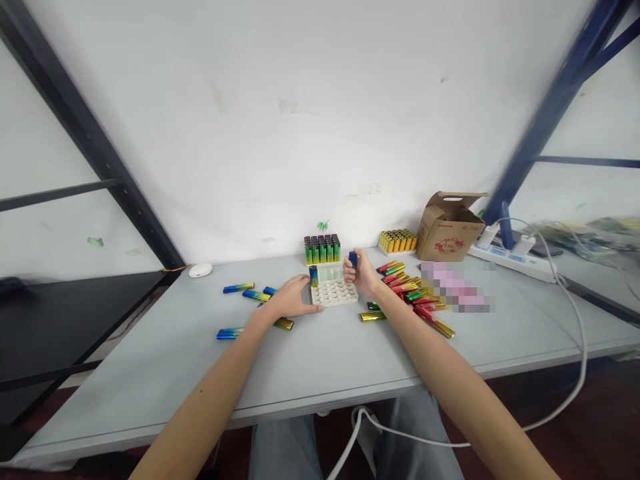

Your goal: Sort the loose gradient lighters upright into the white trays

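Note:
A white tray with rows of holes (334, 294) lies on the grey table in front of me. One blue-and-yellow lighter (313, 276) stands upright in its back left corner. My left hand (291, 298) is at the tray's left side, thumb against the front edge and fingers by the left edge, steadying it. Just above the tray's back right corner, my right hand (361, 273) is closed around a blue lighter (353, 259), held upright. Several loose blue-and-gold lighters (257, 295) lie around my left hand, some partly hidden beneath it.
Behind the tray stands a full tray of green lighters (323, 249). Yellow ones fill another tray (397, 241) beside an open cardboard box (449, 228). Red and green lighters (415, 293) lie piled at right. A power strip (515, 260) and a white case (201, 270) sit farther out.

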Motion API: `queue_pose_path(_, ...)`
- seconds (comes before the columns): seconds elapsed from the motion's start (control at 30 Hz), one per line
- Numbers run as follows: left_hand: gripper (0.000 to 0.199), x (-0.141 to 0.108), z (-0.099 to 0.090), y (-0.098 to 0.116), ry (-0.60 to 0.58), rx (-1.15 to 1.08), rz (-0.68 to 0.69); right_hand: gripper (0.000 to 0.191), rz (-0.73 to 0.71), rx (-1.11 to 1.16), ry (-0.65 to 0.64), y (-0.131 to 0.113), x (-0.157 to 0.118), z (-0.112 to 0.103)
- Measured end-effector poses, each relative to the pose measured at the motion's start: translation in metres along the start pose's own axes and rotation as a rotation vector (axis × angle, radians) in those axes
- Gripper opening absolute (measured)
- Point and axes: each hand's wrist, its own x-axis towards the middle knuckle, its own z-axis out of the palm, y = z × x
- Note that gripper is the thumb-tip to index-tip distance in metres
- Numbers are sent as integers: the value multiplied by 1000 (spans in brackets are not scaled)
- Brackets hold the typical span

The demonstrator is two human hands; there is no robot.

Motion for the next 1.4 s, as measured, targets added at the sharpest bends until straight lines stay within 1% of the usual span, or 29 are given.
queue_pose_path(0.1, 85, -3, 0, 2, 11, 20, 4, 43, -43, 0, -1, 0, -2, 1)
queue_pose_path(0.27, 80, -6, 1, 6, 37, 30, 6, 41, -2, -34, -3, 3, -5, 1)
queue_pose_path(0.47, 84, -11, 0, 11, 28, 24, 15, 43, -16, -44, -5, 3, -5, 6)
queue_pose_path(0.7, 87, -10, 2, 9, 4, 61, -5, 45, -34, -58, -4, 4, -10, 11)
queue_pose_path(0.9, 87, -13, 0, 10, 7, 40, -22, 43, -31, -91, -15, 5, -12, 12)
queue_pose_path(1.07, 81, -15, -1, 11, 17, 2, 17, 42, -29, -105, -35, 7, -11, 11)
queue_pose_path(1.2, 80, -15, 0, 12, 31, -9, 10, 42, -70, -90, -13, 9, -8, 11)
queue_pose_path(1.27, 79, -15, 1, 12, 42, -13, 2, 37, -103, -85, -5, 12, -6, 11)
queue_pose_path(1.33, 78, -14, 3, 12, 54, -18, 0, 30, -169, -107, 6, 14, -4, 11)
queue_pose_path(1.4, 77, -14, 4, 11, 61, -20, 4, 27, -270, -184, 34, 17, -3, 12)
